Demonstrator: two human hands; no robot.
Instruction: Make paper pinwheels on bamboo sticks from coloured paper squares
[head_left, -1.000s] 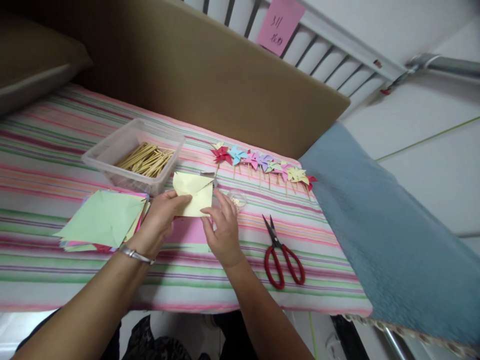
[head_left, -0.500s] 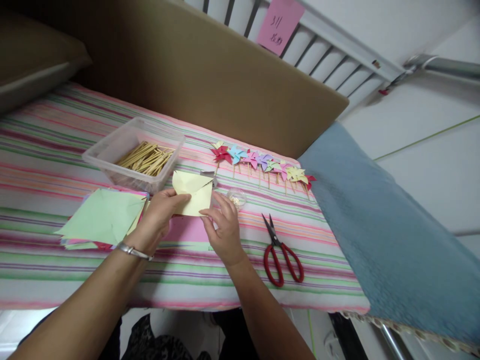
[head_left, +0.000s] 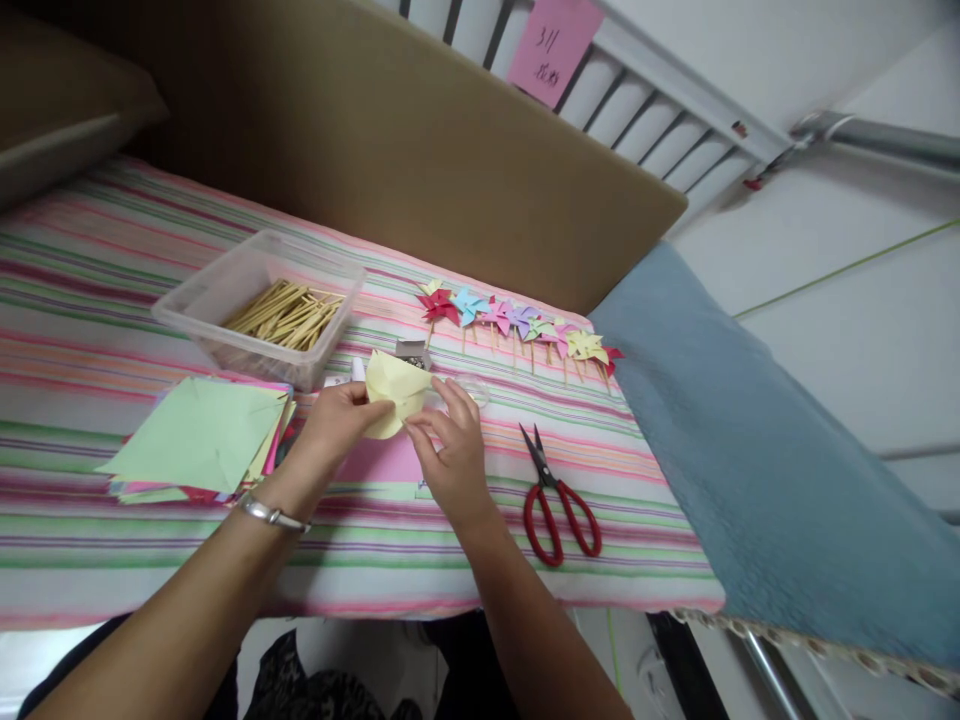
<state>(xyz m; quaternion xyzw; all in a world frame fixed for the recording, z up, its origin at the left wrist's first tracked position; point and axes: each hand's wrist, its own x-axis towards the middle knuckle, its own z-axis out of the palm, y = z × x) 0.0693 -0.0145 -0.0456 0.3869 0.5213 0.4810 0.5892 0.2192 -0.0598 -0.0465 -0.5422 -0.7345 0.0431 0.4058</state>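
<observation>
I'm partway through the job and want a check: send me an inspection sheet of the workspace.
Surface: striped cloth, spread out.
Job's things: yellow paper, bent, in hand; pink sheet on the cloth; row of paper pinwheels; clear tub holding thin sticks; uneven stack of coloured paper.
Clutter: red-handled scissors at the right, blades slightly apart; small grey box and round clear dish beyond the hands.
Left grip: holding the yellow paper.
Right grip: fingertips at the paper's right side; pinch unclear.
Cables: nothing clearly seen.
Surroundings: brown board behind; pink note on white slats; blue cloth at right.
</observation>
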